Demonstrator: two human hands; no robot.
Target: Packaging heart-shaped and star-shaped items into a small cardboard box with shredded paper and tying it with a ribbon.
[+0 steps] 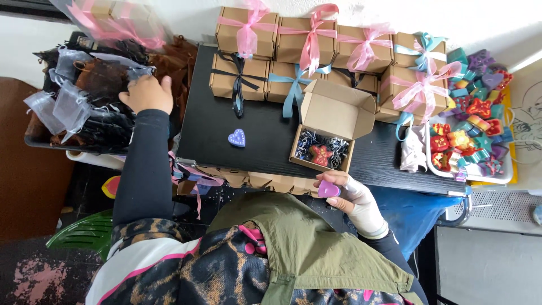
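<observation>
My right hand holds a small purple heart-shaped soap at the near edge of the black table. Just beyond it an open cardboard box holds dark shredded paper and a red star soap. A blue heart soap lies loose on the table to the left. My left hand reaches out to the left and rests on a pile of sheer organza pouches; whether it grips one cannot be told.
Closed cardboard boxes tied with pink, blue and black ribbons line the back of the table. A white tray of several coloured soaps sits at the right. Flat unfolded boxes lie under the table's near edge.
</observation>
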